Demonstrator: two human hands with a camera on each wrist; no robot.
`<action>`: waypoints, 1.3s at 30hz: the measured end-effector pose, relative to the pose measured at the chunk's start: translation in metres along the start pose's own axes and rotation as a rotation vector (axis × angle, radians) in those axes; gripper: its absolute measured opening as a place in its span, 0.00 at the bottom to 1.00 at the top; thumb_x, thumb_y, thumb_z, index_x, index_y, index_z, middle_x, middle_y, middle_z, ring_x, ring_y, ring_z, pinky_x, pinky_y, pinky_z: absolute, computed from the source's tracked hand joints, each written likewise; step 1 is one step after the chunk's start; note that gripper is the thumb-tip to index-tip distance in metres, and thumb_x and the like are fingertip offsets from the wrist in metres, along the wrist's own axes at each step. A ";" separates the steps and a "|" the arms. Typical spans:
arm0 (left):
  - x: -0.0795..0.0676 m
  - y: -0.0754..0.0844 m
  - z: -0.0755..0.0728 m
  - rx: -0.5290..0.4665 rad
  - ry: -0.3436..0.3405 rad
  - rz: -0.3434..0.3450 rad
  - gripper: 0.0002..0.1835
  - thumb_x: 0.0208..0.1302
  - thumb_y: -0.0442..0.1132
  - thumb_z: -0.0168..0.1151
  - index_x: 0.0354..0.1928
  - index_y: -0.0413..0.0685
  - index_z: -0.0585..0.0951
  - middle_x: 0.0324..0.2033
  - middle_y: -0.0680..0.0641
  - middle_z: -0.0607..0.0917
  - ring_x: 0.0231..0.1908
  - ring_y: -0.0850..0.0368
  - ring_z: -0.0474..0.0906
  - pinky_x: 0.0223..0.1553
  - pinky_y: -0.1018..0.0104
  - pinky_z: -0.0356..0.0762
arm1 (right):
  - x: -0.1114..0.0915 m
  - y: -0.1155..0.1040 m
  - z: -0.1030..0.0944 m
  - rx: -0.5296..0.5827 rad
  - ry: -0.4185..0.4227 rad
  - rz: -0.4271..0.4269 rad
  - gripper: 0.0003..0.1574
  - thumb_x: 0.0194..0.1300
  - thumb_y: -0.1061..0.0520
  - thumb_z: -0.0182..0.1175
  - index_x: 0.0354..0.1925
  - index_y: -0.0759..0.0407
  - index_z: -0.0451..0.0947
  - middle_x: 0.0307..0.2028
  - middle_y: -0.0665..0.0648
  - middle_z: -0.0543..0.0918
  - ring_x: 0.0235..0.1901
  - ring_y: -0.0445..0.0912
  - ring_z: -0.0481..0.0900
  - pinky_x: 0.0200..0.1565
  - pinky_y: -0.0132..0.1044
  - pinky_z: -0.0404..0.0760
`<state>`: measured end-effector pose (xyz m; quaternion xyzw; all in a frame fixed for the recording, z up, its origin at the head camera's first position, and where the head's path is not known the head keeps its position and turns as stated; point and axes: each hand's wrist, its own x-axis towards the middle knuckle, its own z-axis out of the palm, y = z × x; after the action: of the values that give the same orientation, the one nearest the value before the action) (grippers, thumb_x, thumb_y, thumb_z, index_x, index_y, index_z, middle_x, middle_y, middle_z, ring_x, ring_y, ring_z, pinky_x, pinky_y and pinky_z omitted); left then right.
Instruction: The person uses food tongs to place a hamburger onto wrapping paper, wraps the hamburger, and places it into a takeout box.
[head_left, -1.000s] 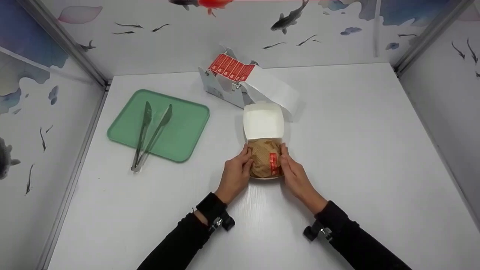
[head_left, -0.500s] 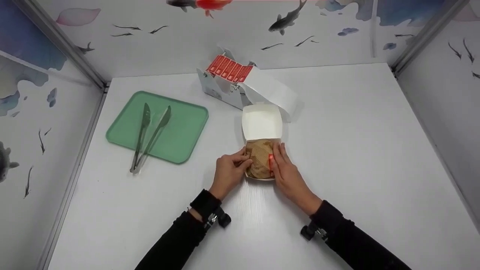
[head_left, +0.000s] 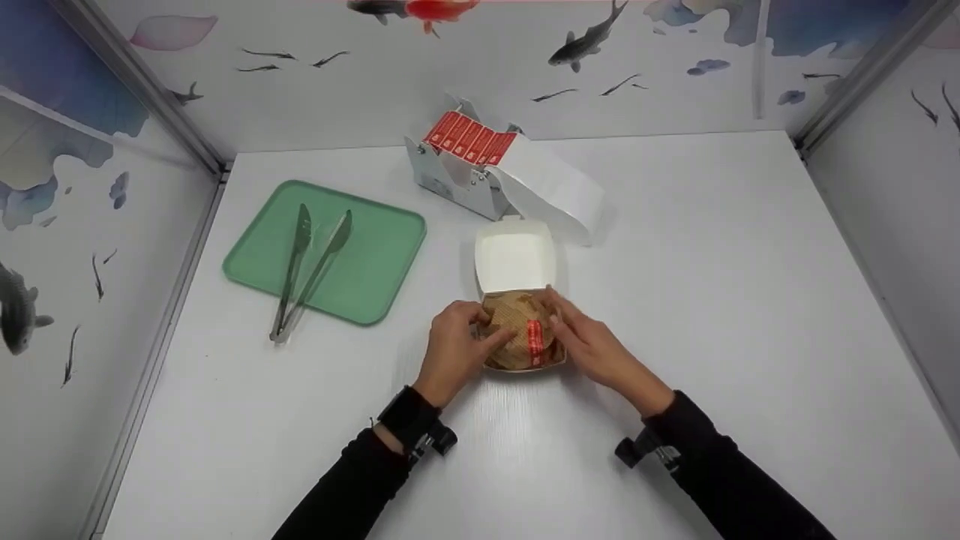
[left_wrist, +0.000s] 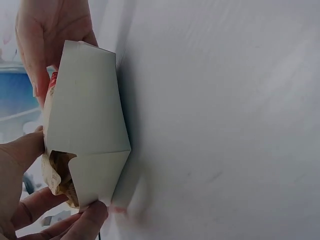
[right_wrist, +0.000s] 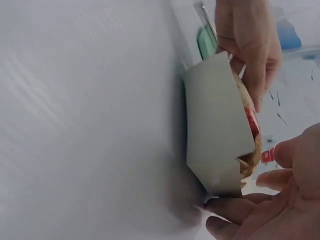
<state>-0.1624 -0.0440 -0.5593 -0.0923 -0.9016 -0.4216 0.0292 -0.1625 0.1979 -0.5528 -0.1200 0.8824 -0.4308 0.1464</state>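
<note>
In the head view a wrapped burger (head_left: 517, 330), in brown paper with a red label, sits in the lower half of an opened burger box (head_left: 514, 255). My left hand (head_left: 454, 349) is at its left side. Its thumb lies on the wrapper, and its fingers curl at the box's side, as the left wrist view shows around the pale box wall (left_wrist: 90, 105). At the right side, the fingers of my right hand (head_left: 596, 349) touch the box near its far corner. Its thumb stands apart from the wall in the right wrist view.
A green tray (head_left: 375, 262) at the left carries metal tongs (head_left: 289, 277), whose joined end overhangs its front edge. Behind the box stands a metal dispenser (head_left: 450, 180) with a roll of red labels (head_left: 469, 139); its white strip (head_left: 555, 187) hangs down close to the lid.
The box has shifted slightly toward the person and turned a little. My left thumb has moved onto the wrapper. The right hand has drawn back from the label, which shows again.
</note>
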 end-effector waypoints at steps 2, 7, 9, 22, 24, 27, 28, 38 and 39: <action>0.001 0.001 0.000 0.007 -0.010 0.003 0.19 0.62 0.52 0.80 0.34 0.46 0.84 0.37 0.48 0.88 0.42 0.54 0.83 0.46 0.58 0.82 | 0.008 0.005 -0.011 0.050 0.023 0.046 0.39 0.89 0.46 0.43 0.87 0.56 0.49 0.76 0.72 0.69 0.74 0.70 0.70 0.76 0.67 0.67; 0.002 0.002 0.000 -0.006 -0.027 -0.014 0.18 0.62 0.53 0.80 0.35 0.47 0.84 0.37 0.49 0.87 0.42 0.54 0.82 0.46 0.58 0.80 | 0.041 0.012 -0.033 0.314 0.045 0.185 0.42 0.88 0.44 0.47 0.86 0.60 0.48 0.75 0.75 0.71 0.74 0.67 0.74 0.75 0.61 0.72; 0.001 0.002 0.000 -0.013 -0.032 -0.025 0.18 0.62 0.52 0.80 0.35 0.47 0.84 0.37 0.49 0.87 0.42 0.54 0.81 0.46 0.58 0.80 | 0.055 0.012 -0.037 0.422 0.032 0.223 0.43 0.87 0.45 0.47 0.86 0.62 0.46 0.75 0.76 0.69 0.75 0.65 0.73 0.76 0.57 0.70; -0.003 0.002 0.003 -0.042 -0.027 -0.007 0.18 0.64 0.53 0.79 0.37 0.45 0.85 0.38 0.48 0.88 0.42 0.54 0.82 0.46 0.58 0.81 | 0.083 0.005 -0.034 0.508 0.078 0.107 0.46 0.80 0.51 0.61 0.85 0.59 0.52 0.77 0.68 0.70 0.77 0.59 0.68 0.78 0.55 0.67; -0.003 0.002 0.002 -0.043 -0.019 0.001 0.18 0.64 0.52 0.79 0.37 0.45 0.85 0.38 0.48 0.88 0.43 0.54 0.83 0.46 0.58 0.82 | 0.079 0.003 -0.034 0.446 0.084 0.015 0.41 0.80 0.52 0.62 0.82 0.57 0.60 0.75 0.65 0.73 0.75 0.57 0.71 0.75 0.55 0.71; -0.003 0.000 0.002 -0.020 -0.001 0.018 0.19 0.63 0.52 0.79 0.37 0.44 0.86 0.39 0.47 0.87 0.43 0.54 0.83 0.46 0.59 0.83 | 0.070 -0.002 -0.031 0.327 0.078 -0.108 0.31 0.78 0.58 0.63 0.75 0.56 0.71 0.71 0.61 0.79 0.71 0.54 0.76 0.70 0.52 0.74; -0.004 0.000 0.002 -0.014 0.002 0.016 0.19 0.63 0.52 0.79 0.38 0.43 0.86 0.40 0.46 0.86 0.43 0.54 0.83 0.45 0.60 0.83 | 0.067 -0.003 -0.029 0.289 0.072 -0.145 0.30 0.77 0.60 0.63 0.73 0.55 0.74 0.70 0.60 0.80 0.69 0.53 0.77 0.69 0.51 0.75; -0.002 -0.001 0.004 0.035 0.023 -0.066 0.17 0.64 0.42 0.80 0.49 0.43 0.86 0.39 0.46 0.84 0.43 0.55 0.81 0.43 0.64 0.82 | 0.035 0.009 -0.017 0.076 -0.001 -0.495 0.41 0.62 0.52 0.81 0.70 0.46 0.76 0.76 0.57 0.74 0.82 0.62 0.62 0.79 0.66 0.60; -0.002 -0.001 0.004 0.028 0.033 -0.073 0.16 0.63 0.38 0.80 0.48 0.42 0.84 0.40 0.46 0.83 0.43 0.54 0.81 0.44 0.64 0.83 | 0.032 0.011 -0.016 0.050 -0.004 -0.521 0.43 0.61 0.50 0.82 0.70 0.46 0.75 0.77 0.56 0.72 0.82 0.63 0.61 0.80 0.65 0.61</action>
<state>-0.1602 -0.0419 -0.5634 -0.0518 -0.9096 -0.4112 0.0300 -0.1992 0.2051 -0.5571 -0.3405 0.8105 -0.4754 0.0349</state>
